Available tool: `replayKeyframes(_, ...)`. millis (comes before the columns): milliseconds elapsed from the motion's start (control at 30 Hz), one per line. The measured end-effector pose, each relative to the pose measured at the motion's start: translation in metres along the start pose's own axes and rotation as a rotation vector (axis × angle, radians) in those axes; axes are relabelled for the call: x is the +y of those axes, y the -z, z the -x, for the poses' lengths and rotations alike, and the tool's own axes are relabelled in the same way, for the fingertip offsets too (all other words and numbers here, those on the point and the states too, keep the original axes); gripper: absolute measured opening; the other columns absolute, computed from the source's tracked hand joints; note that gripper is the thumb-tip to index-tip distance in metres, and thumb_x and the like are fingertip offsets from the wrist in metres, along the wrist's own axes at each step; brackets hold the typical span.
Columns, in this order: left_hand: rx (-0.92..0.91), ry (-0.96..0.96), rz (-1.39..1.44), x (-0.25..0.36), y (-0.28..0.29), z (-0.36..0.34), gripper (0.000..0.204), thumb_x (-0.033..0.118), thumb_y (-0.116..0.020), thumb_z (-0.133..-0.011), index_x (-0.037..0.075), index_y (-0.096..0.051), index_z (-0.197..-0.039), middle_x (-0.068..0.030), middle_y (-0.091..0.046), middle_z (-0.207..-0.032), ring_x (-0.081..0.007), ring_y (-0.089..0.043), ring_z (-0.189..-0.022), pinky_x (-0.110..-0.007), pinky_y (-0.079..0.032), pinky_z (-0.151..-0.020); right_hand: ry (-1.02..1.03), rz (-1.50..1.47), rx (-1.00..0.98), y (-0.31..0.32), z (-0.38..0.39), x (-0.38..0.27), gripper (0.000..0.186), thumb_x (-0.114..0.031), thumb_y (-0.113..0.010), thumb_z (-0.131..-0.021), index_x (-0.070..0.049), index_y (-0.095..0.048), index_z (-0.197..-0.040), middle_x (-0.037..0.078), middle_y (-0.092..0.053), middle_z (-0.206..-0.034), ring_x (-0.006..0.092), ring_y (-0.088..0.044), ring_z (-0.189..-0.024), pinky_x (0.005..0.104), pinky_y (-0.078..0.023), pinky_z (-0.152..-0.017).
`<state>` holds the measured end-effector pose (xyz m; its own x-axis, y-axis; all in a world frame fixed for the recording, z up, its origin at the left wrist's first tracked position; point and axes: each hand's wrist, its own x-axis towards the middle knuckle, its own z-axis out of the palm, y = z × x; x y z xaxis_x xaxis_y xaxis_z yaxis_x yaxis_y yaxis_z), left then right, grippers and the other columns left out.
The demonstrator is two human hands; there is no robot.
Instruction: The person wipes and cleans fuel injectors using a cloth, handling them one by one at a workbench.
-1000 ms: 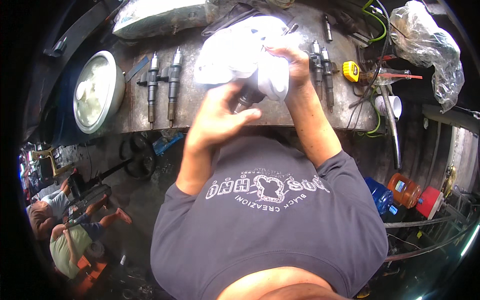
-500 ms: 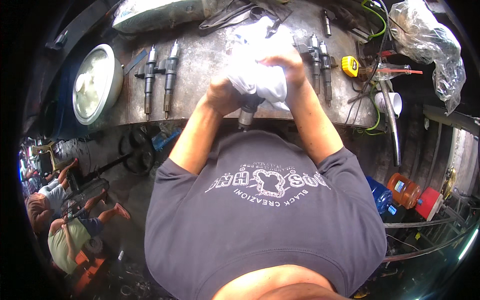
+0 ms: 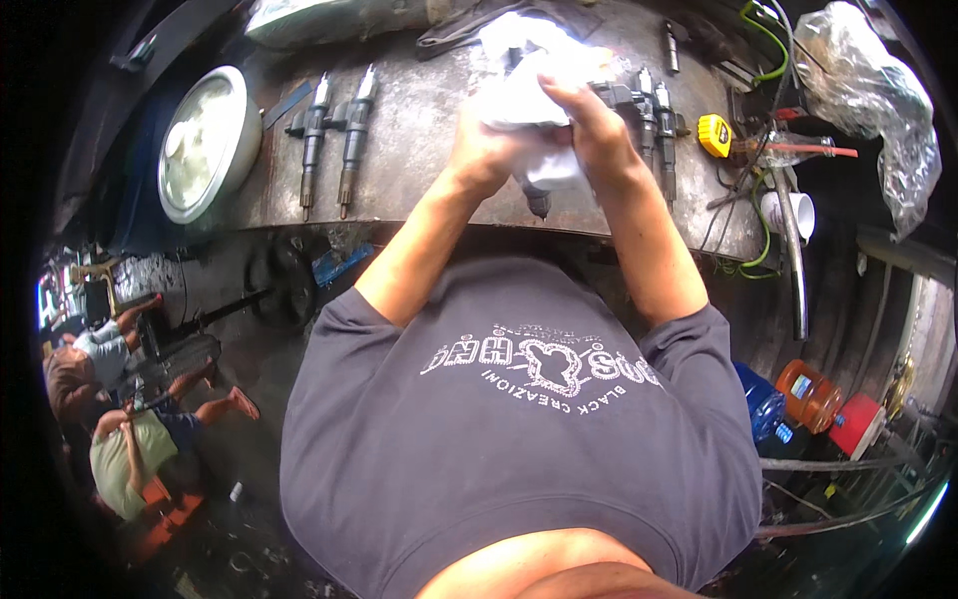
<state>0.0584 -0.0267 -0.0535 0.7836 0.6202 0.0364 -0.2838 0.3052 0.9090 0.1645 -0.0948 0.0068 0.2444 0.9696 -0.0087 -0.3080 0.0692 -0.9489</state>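
Gripping together above the desk (image 3: 429, 150) edge: left hand (image 3: 484, 150) and right hand (image 3: 594, 130), both closed around a white rag (image 3: 529, 90) wrapping a dark metal injector (image 3: 537, 195). Injector mostly covered, long axis roughly upright, exposed tip pointing down toward the person.

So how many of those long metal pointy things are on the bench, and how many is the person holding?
Long grey metal injectors lying left on the bench: 2
Lying right: 2
Wrapped in the white cloth in both hands, dark tip showing: 1
Total: 5
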Motion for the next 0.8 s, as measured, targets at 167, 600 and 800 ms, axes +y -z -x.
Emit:
replayKeyframes(167,0.112,-0.196,0.06,-0.003,-0.019,-0.002,0.014,0.006,-0.062,-0.071,0.0,-0.065,-0.083,-0.0049,-0.063,-0.073,-0.0111,-0.059,-0.064,-0.025,-0.049,-0.055,0.016,0.674,-0.137,0.007,0.007,-0.03,0.043,-0.037,-0.062,-0.081,0.002,-0.057,-0.097,0.011,-0.059,-0.092,0.0192,-0.055,-0.088,0.0316,-0.043,-0.077)
replayKeyframes(600,0.364,-0.366,0.136,-0.004,-0.012,-0.02,0.024,-0.007,-0.058,-0.07,-0.004,-0.06,-0.095,-0.01,-0.063,-0.087,-0.0193,-0.062,-0.079,-0.03,-0.051,-0.073,0.17,1.156,0.419,0.011,0.066,0.06,0.042,-0.02,-0.074,-0.067,0.002,-0.057,-0.097,0.02,-0.062,-0.09,0.0337,-0.062,-0.085,0.0401,-0.049,-0.07)
replayKeyframes(800,0.294,-0.33,0.033,0.01,-0.022,-0.01,0.025,-0.003,-0.056,-0.072,-0.004,-0.058,-0.097,-0.0117,-0.062,-0.09,-0.02,-0.061,-0.081,-0.029,-0.051,-0.073,0.255,1.074,0.497,0.02,0.059,0.068,0.025,-0.018,-0.071,-0.069,-0.003,-0.059,-0.086,0.017,-0.064,-0.075,0.033,-0.064,-0.07,0.0402,-0.05,-0.061)
